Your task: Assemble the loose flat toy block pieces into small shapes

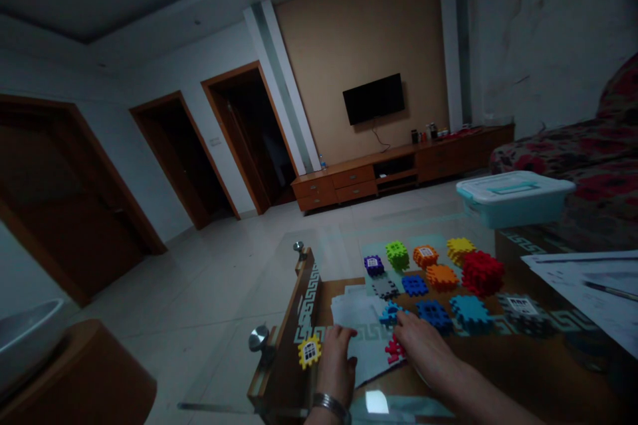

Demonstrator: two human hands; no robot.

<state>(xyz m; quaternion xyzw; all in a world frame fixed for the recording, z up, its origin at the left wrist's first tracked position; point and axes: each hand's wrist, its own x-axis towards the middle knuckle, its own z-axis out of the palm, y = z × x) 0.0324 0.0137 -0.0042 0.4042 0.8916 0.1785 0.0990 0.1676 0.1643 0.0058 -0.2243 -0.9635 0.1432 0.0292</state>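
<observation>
My left hand (337,362), with a metal bracelet on the wrist, is above the near left part of a white paper sheet (366,342). Its thumb and fingers are apart, and nothing shows between them. A yellow notched toy block with a white window insert (310,351) is to its left. My right hand (421,347) has its fingers closed at a pinkish-red notched toy block (395,350), which they partly cover. By those fingertips is a light-blue notched block (391,312); whether they touch it I cannot tell.
Stacks of notched blocks stand on the glass-topped table: red (482,273), yellow (461,250), green (397,255), orange (442,277). Farther right are a lidded teal box (518,206) and papers (588,285) with a pen (611,290). Metal knobs (258,338) line the left side.
</observation>
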